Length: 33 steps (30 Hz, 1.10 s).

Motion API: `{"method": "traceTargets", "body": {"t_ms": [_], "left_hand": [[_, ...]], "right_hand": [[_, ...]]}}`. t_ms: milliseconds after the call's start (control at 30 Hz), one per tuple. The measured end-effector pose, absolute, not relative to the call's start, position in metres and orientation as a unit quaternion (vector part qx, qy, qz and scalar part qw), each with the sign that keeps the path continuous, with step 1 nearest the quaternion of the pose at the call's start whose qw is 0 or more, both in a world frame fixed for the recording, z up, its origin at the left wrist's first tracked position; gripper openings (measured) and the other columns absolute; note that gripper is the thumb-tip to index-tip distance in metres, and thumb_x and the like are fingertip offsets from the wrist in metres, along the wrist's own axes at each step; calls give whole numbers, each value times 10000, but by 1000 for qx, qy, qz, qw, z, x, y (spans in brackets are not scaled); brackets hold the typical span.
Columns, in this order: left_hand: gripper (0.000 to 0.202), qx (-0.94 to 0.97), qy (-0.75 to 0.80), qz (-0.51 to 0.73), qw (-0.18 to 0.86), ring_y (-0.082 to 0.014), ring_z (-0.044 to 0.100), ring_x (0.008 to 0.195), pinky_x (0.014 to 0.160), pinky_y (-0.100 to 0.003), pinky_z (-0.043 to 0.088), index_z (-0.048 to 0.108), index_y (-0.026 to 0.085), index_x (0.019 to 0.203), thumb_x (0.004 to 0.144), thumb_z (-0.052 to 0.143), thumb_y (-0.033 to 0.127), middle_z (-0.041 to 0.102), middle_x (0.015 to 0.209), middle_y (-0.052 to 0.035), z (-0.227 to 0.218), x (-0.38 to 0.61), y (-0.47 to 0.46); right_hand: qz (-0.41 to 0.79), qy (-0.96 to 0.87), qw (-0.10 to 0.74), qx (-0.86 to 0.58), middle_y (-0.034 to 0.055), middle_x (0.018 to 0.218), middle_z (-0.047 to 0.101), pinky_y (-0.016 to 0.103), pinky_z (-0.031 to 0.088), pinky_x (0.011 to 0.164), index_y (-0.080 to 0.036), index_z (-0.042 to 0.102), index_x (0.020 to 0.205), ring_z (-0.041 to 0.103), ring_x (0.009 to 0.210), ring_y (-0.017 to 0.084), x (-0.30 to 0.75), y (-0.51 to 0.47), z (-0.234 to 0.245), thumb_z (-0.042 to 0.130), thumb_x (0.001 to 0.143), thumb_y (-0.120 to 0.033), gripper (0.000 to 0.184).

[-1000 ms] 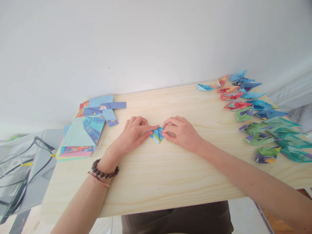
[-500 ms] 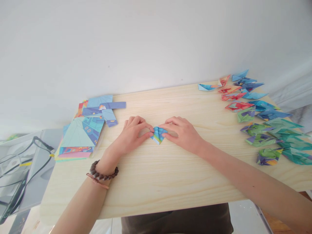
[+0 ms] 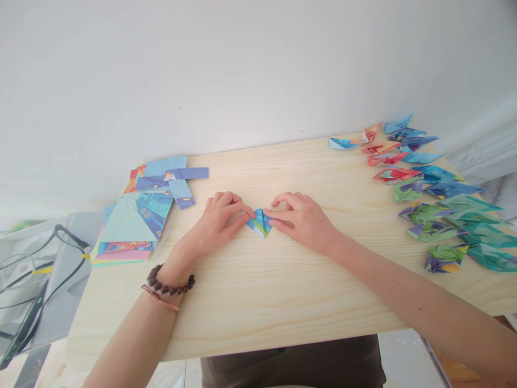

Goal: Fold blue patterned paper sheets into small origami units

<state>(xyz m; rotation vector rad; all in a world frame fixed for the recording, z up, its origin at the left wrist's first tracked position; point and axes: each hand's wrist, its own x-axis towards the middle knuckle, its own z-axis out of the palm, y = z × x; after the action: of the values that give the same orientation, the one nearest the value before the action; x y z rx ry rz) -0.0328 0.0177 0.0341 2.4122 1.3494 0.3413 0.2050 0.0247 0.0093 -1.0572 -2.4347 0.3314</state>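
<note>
A small folded piece of origami paper (image 3: 260, 225), blue with green, yellow and white patches, is held at the middle of the wooden table (image 3: 283, 291). Its lower corner points toward me, and a raised crease shows near its top. My left hand (image 3: 221, 218) pinches its left edge between thumb and index finger. On the opposite edge, my right hand (image 3: 301, 221) grips it with thumb and index finger, the other fingers curled above. The fingertips cover both side corners of the paper.
At the left lies a stack of patterned paper sheets (image 3: 129, 218) with blue folded strips (image 3: 194, 173) at its upper end. Several folded paper boats, red (image 3: 396, 175), blue (image 3: 452, 188) and green (image 3: 436, 231), line the right side. Black cables (image 3: 56, 269) lie beyond the left edge.
The paper's top has changed from a flatter shape to a raised, pointed crease. My left fingers have shifted slightly left; my right index finger now presses nearer the paper's middle.
</note>
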Motion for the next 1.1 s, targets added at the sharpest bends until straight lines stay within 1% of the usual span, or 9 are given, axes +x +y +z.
{"method": "traceTargets", "body": {"t_ms": [133,267,433,500,600,667,800,933,1100], "left_hand": [[244,849,480,116,187,-214,444,934,886,-410,339,642,308,1039,920,431,333,495,952,-43,36,-32,19],[228,838,497,107,197,-218,445,946,890,-410,339,653,309,1021,908,455,319,503,949,-41,36,-31,20],[183,829,514,124,183,-217,450,952,886,-412,334,646,298,973,885,488,325,515,944,-29,37,-25,14],[173,823,524,136,172,-225,446,966,886,-419,330,632,278,946,860,525,383,518,951,-29,37,-20,11],[325,816,541,139,151,-250,433,985,873,-432,328,604,245,903,766,605,540,525,962,-36,34,-12,8],[394,813,549,134,138,-259,426,986,861,-435,328,588,238,882,714,633,591,526,966,-38,31,-9,7],[372,817,549,123,125,-252,423,979,847,-428,330,567,238,884,721,641,564,519,972,-32,29,-8,8],[372,821,544,125,121,-254,418,980,846,-427,332,559,234,893,729,635,559,509,974,-38,29,-8,7],[396,826,537,127,115,-257,415,977,853,-426,332,552,220,915,756,595,580,500,969,-51,29,-8,6]], "right_hand": [[128,-883,224,-392,38,1085,585,339,392,816,-308,676,1084,510,834,170,205,25,11,558,873,-310,242],[134,-880,210,-405,30,1108,578,344,378,831,-323,682,1068,517,854,173,204,25,14,556,874,-328,231],[129,-883,195,-406,30,1136,566,348,363,836,-323,676,1076,516,890,184,203,23,18,535,887,-315,236],[119,-886,191,-405,36,1141,563,350,361,827,-320,668,1088,512,906,192,202,22,19,517,896,-318,244],[109,-890,189,-400,45,1142,562,356,360,831,-308,659,1102,510,920,199,202,21,17,487,911,-323,257],[111,-893,191,-393,47,1141,563,358,362,844,-298,658,1102,510,922,196,203,21,16,479,914,-316,260],[114,-897,198,-379,60,1168,548,360,381,841,-271,630,1143,512,901,192,204,23,15,477,909,-296,281],[102,-902,193,-372,68,1214,521,370,389,827,-299,591,1197,510,878,192,203,23,17,464,909,-264,317],[79,-909,171,-373,75,1191,543,381,384,835,-272,611,1173,501,956,228,201,21,19,449,910,-250,309]]}}
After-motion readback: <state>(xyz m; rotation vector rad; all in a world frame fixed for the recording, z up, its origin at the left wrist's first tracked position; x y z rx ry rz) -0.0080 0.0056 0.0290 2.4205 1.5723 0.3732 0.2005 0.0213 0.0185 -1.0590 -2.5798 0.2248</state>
